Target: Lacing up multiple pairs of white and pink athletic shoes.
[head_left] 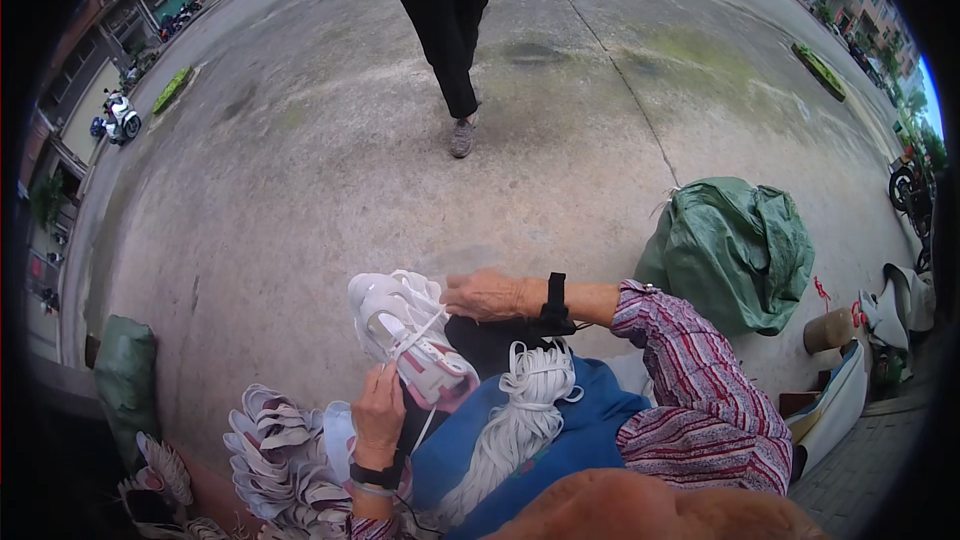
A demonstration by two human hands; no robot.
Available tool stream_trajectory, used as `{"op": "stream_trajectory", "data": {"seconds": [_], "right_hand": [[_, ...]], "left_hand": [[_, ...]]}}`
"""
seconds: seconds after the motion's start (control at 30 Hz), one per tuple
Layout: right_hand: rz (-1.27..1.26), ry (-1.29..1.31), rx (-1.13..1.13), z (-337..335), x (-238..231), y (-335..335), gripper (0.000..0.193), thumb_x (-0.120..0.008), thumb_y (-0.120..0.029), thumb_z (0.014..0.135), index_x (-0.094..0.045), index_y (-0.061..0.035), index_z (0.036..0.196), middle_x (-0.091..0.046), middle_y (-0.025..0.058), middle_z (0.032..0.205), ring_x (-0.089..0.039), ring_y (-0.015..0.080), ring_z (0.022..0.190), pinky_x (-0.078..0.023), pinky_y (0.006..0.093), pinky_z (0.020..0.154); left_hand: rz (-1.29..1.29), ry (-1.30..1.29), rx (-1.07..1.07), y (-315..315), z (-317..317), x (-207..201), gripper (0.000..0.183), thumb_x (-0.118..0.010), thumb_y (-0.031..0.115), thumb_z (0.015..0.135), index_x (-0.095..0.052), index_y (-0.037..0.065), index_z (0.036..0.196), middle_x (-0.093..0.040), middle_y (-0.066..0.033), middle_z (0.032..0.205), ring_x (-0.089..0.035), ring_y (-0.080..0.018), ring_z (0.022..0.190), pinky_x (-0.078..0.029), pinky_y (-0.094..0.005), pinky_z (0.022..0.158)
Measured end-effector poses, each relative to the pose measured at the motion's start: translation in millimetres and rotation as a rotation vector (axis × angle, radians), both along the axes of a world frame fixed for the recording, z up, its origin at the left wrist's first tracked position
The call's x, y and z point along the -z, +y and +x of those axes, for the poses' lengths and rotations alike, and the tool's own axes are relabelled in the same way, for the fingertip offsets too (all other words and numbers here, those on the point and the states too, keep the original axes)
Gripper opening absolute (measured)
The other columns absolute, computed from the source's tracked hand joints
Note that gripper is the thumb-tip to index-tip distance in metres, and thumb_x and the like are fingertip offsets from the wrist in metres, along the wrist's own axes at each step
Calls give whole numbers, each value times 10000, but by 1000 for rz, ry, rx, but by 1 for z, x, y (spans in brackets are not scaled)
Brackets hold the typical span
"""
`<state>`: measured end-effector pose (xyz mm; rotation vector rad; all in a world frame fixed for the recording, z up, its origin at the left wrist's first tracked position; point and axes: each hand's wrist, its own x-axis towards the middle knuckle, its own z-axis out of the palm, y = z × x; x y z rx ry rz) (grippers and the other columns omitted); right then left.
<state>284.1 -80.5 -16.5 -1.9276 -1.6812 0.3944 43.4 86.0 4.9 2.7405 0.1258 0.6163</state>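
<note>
Head view: a white and pink shoe upper [412, 340] is held over the lap, above a blue cloth [560, 430], between the two hands. The toe end is steadied by the right hand [488, 295], whose fingers are curled down onto the upper; how tightly that grip is closed cannot be told, since the fingertips are hidden behind the material. A white lace [425, 328] running across the upper is pinched by the left hand [378, 405], thumb and fingers closed on it near the lower edge of the piece.

The upper is judged to be light and soft, a flexible shell without a sole, so it is likely to fold or twist if taken by one edge only; it is best supported at both ends, as it is now. The lace is thin, limp and probably slippery, and is best gripped close to its end or close to the eyelet.

A bundle of white laces [525, 400] lies on the blue cloth just beside the upper. A stack of similar uppers [268, 450] is seen at the lower left. A green sack [735, 245] rests on the concrete ground [330, 160], and a person [450, 30] is walking well apart.
</note>
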Motion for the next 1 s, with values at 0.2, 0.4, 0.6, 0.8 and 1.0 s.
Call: {"op": "stream_trajectory", "data": {"seconds": [0.2, 0.4, 0.6, 0.8, 1.0], "right_hand": [[-241, 8, 130, 16, -23, -16, 398, -543, -405, 877, -614, -16, 921, -616, 200, 841, -598, 386, 761, -475, 444, 649], [-77, 355, -77, -3, -24, -19, 310, -533, -285, 899, -624, 8, 940, -634, 191, 865, -608, 349, 772, -475, 400, 691], [14, 178, -282, -28, -10, -4, 159, -539, -147, 843, -596, -4, 884, -587, 190, 835, -571, 361, 822, -460, 422, 731], [-73, -49, -127, -18, -33, -29, 133, -545, -77, 802, -564, -32, 925, -541, 160, 804, -571, 353, 728, -470, 409, 613], [-41, 14, -138, -28, -33, -16, 202, -525, 46, 782, -564, -8, 973, -555, 141, 842, -586, 314, 713, -485, 366, 628]], "left_hand": [[-492, -144, -261, -12, -14, -11, 202, -477, 80, 934, -588, -9, 1078, -668, -155, 897, -666, -250, 779, -517, -308, 607], [-992, 260, -371, -22, -23, -18, 216, -484, 130, 931, -600, -28, 1022, -669, -106, 851, -606, -154, 680, -478, -275, 622], [-718, 167, -334, -15, -28, 0, 223, -529, 160, 904, -635, -31, 950, -652, -144, 829, -626, -205, 765, -470, -302, 681], [-705, 131, -356, -16, -12, -4, 229, -552, 195, 900, -650, 3, 975, -657, -189, 868, -656, -275, 799, -483, -324, 697], [-678, 122, -428, -19, -11, -7, 204, -554, 181, 887, -637, 3, 941, -654, -173, 826, -655, -264, 765, -487, -339, 668]]}}
